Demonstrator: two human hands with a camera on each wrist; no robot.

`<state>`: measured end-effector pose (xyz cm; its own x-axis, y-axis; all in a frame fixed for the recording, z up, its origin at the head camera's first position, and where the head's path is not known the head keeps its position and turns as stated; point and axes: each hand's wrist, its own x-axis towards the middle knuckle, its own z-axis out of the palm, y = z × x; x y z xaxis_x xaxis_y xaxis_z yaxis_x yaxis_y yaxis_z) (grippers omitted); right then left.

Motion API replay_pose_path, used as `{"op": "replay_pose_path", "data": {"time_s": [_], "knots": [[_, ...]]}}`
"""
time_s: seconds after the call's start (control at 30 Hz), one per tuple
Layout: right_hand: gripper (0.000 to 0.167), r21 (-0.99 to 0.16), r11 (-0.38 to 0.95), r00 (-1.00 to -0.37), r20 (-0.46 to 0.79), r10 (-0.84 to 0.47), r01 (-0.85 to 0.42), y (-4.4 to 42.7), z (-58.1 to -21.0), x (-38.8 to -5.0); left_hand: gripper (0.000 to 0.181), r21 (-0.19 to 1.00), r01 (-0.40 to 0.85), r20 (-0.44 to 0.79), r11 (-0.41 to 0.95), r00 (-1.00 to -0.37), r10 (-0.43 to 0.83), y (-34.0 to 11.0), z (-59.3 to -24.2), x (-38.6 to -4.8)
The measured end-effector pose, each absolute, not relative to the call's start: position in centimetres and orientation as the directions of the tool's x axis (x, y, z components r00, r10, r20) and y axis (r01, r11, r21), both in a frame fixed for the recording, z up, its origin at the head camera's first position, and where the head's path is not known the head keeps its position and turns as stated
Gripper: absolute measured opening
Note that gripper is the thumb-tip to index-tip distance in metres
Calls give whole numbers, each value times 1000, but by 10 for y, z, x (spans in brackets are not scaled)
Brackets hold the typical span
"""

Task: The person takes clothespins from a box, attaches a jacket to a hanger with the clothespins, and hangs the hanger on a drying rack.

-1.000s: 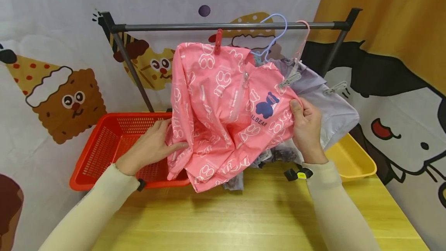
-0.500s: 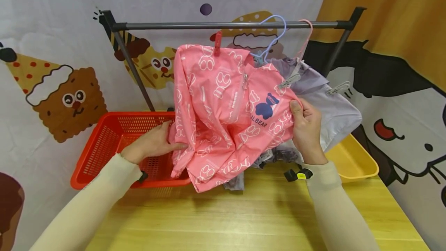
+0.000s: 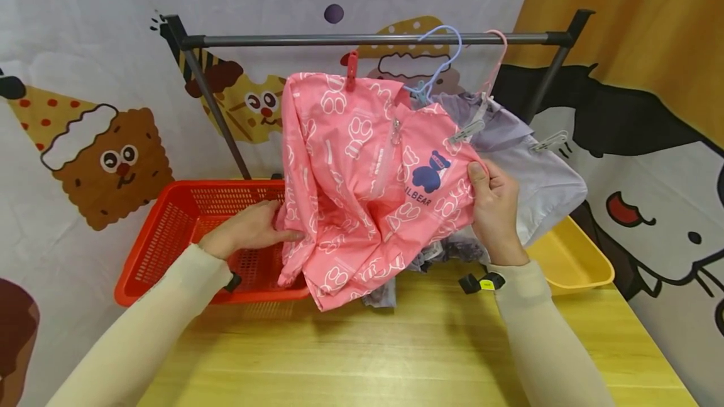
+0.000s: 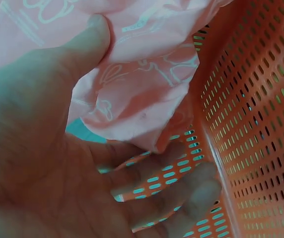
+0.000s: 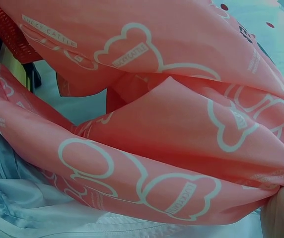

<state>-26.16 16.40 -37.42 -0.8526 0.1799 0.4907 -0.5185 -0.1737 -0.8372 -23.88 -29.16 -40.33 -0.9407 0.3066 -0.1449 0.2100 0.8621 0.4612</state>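
A pink child's jacket [image 3: 356,187] with white bear outlines hangs in front of the rack, a red clothes peg [image 3: 352,71] on its left shoulder and a grey clip [image 3: 467,130] at the other. With thumb and fingers, my right hand [image 3: 494,209] pinches its right edge; in the right wrist view the jacket's cloth [image 5: 147,134] is pulled taut to that hand. My left hand [image 3: 251,228] is at the left sleeve. In the left wrist view, the thumb [image 4: 90,42] touches the cloth while the other fingers [image 4: 167,178] spread loosely beneath it.
The red basket [image 3: 144,250] stands behind my left hand. Along the rack's grey bar [image 3: 283,40] hang a blue hanger [image 3: 452,49] and a pink hanger [image 3: 499,58]. Pale grey clothing [image 3: 526,174] hangs at right, above a yellow tray [image 3: 582,262] on the wooden table [image 3: 384,357].
My left hand has shifted slightly right and up, and the left sleeve has moved a little right. My right hand keeps its hold on the jacket, almost still.
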Motion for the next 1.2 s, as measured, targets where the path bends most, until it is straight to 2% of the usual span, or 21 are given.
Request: {"op": "replay_pose_path", "data": {"time_s": [0.17,0.4,0.47,0.73,0.93,1.2], "knots": [[23,-835,-187,-854,488,182,-517,164,-373,-261,75,477,207,-150,854,-938,311,-289,-400,-238],[23,-844,-190,-863,473,177,-502,163,-375,-262,31,444,257,-7,858,-957,290,-288,-400,-238],[22,-844,-191,-863,472,179,-501,163,-375,-262,24,426,267,35,864,-959,280,-287,-400,-237],[23,-843,-225,-871,453,193,-488,164,-375,-261,31,484,237,48,843,-968,245,-282,-390,-225],[22,-837,-232,-865,456,207,-497,166,-373,-258,39,520,279,140,807,-960,242,-275,-378,-214],[22,-825,-211,-848,483,218,-524,164,-373,-258,19,519,343,305,783,-930,205,-259,-370,-206]]}}
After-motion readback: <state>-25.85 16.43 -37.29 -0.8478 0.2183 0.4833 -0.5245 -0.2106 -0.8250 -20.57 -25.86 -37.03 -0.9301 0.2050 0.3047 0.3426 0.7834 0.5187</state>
